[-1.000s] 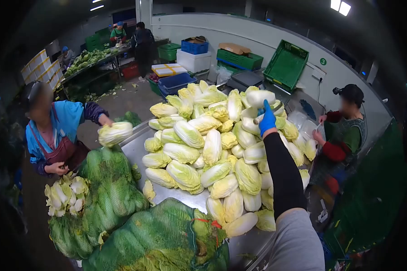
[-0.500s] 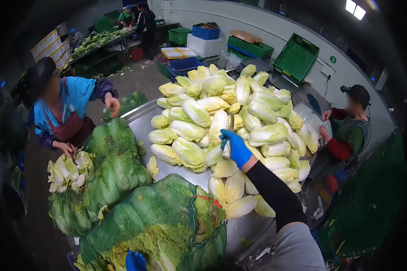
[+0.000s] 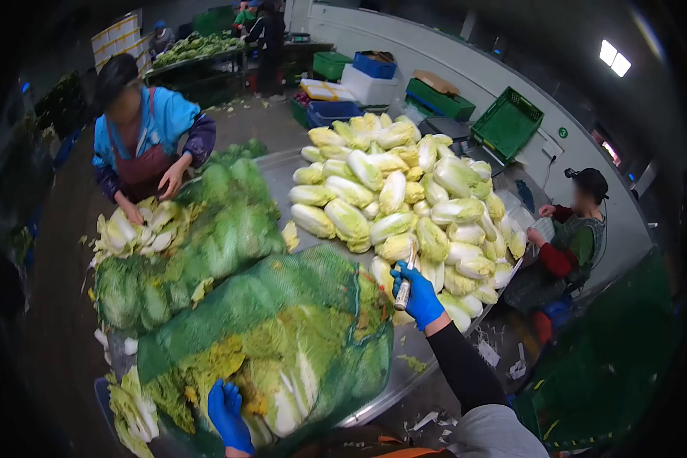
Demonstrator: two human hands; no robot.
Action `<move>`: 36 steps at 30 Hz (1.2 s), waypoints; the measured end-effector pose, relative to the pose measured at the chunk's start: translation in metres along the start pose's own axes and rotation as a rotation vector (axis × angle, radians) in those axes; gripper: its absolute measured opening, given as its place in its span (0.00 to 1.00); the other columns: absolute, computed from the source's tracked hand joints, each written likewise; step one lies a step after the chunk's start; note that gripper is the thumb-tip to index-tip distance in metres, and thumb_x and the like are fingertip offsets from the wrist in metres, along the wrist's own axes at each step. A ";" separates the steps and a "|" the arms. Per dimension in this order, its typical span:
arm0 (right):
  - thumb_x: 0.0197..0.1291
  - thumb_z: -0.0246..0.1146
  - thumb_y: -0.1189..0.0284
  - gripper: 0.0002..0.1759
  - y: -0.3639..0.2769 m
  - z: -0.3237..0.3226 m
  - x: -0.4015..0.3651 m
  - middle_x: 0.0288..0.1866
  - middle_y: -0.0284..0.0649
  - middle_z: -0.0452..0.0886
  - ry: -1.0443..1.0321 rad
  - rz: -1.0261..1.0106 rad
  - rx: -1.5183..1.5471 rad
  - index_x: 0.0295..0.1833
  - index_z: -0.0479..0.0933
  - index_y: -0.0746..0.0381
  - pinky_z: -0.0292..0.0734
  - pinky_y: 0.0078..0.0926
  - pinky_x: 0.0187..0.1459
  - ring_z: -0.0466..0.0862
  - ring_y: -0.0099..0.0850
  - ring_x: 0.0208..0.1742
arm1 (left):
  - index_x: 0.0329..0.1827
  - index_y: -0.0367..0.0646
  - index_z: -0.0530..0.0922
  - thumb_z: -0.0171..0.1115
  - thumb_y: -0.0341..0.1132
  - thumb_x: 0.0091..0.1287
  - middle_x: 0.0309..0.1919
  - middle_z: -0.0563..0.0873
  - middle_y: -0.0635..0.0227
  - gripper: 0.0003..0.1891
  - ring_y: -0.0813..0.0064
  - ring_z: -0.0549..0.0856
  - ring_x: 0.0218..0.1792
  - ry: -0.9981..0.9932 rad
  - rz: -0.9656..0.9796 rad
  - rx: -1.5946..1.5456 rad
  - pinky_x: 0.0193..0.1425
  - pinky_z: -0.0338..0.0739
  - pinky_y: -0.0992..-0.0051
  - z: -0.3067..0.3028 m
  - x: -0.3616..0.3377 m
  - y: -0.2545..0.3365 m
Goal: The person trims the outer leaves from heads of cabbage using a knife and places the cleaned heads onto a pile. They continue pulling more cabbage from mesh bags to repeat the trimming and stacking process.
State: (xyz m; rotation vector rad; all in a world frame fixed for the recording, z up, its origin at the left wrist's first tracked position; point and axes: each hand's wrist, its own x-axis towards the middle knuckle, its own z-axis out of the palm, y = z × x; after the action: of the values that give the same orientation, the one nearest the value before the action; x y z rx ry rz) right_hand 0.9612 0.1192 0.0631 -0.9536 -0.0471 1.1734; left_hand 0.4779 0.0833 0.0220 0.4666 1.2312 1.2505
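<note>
My right hand point(image 3: 420, 296), in a blue glove, is closed around a knife point(image 3: 404, 291) with a light handle, its blade pointing up over the near edge of a pile of trimmed cabbages point(image 3: 393, 191). At the bottom, my left hand point(image 3: 227, 412), also gloved in blue, is raised at the torn-open side of a green net bag point(image 3: 229, 294). Its fingers are slightly curled and apart, with nothing visible in them. Leafy untrimmed cabbages point(image 3: 294, 382) show through the bag's opening, just right of that hand.
Across the table point(image 3: 282, 164), a person point(image 3: 149, 133) in blue handles loose leaves point(image 3: 141, 229) beside another net bag point(image 3: 229, 221). A seated person point(image 3: 580, 237) is at the right. Crates point(image 3: 507, 126) and more people stand at the back.
My right hand with the knife has drawn back from the pile toward me. My left hand has come further into view over the bag's opening. The person in blue has lowered a hand to the leaves.
</note>
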 end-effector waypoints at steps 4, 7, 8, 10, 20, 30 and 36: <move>0.65 0.61 0.68 0.14 0.041 0.020 -0.046 0.35 0.35 0.81 -0.033 -0.071 -0.242 0.55 0.74 0.56 0.75 0.20 0.25 0.77 0.22 0.25 | 0.57 0.42 0.77 0.54 0.39 0.73 0.45 0.83 0.71 0.15 0.77 0.82 0.45 0.019 0.026 -0.073 0.51 0.77 0.74 -0.043 0.007 0.011; 0.64 0.62 0.66 0.19 0.076 0.041 -0.075 0.33 0.30 0.79 -0.162 -0.050 -0.440 0.59 0.74 0.58 0.70 0.15 0.23 0.74 0.17 0.23 | 0.56 0.41 0.78 0.56 0.38 0.73 0.44 0.83 0.69 0.14 0.78 0.82 0.44 -0.060 0.094 -0.062 0.51 0.78 0.76 -0.095 0.007 0.023; 0.64 0.62 0.65 0.20 0.100 0.054 -0.091 0.33 0.30 0.78 -0.139 -0.016 -0.393 0.60 0.73 0.58 0.69 0.14 0.23 0.73 0.15 0.23 | 0.56 0.41 0.78 0.56 0.38 0.73 0.44 0.84 0.69 0.14 0.79 0.82 0.43 0.018 0.066 -0.045 0.50 0.78 0.77 -0.108 0.001 0.032; 0.64 0.62 0.65 0.23 0.135 0.087 -0.123 0.34 0.29 0.78 -0.058 0.017 -0.401 0.64 0.72 0.58 0.68 0.12 0.22 0.72 0.13 0.23 | 0.56 0.41 0.78 0.57 0.38 0.73 0.44 0.84 0.68 0.14 0.79 0.83 0.42 0.092 0.055 -0.047 0.48 0.78 0.78 -0.140 -0.003 0.046; 0.64 0.64 0.61 0.15 0.357 0.099 -0.267 0.25 0.29 0.78 -0.097 0.218 -0.984 0.46 0.80 0.62 0.67 0.17 0.22 0.71 0.16 0.19 | 0.53 0.38 0.77 0.60 0.43 0.70 0.40 0.83 0.67 0.18 0.79 0.81 0.38 -0.271 -0.292 0.185 0.43 0.76 0.77 -0.217 0.016 0.010; 0.57 0.69 0.54 0.21 0.445 0.031 -0.280 0.24 0.30 0.71 0.237 0.012 -1.044 0.38 0.74 0.62 0.67 0.22 0.21 0.70 0.20 0.20 | 0.40 0.42 0.80 0.61 0.52 0.63 0.31 0.79 0.69 0.20 0.75 0.76 0.30 -0.526 -0.428 0.652 0.38 0.73 0.73 -0.241 0.044 -0.073; 0.53 0.70 0.46 0.25 0.407 0.088 -0.298 0.24 0.30 0.69 0.311 0.281 -0.683 0.36 0.72 0.56 0.64 0.17 0.17 0.68 0.18 0.17 | 0.57 0.45 0.76 0.56 0.39 0.70 0.44 0.78 0.63 0.16 0.70 0.80 0.44 -0.531 -0.747 0.212 0.53 0.78 0.74 -0.222 0.032 0.001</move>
State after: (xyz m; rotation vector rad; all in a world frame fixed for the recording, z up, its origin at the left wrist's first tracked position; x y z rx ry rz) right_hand 0.4816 -0.0399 -0.0196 -1.7842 -0.0676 1.2745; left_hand 0.2778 0.0389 -0.0679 0.3984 0.9390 0.3278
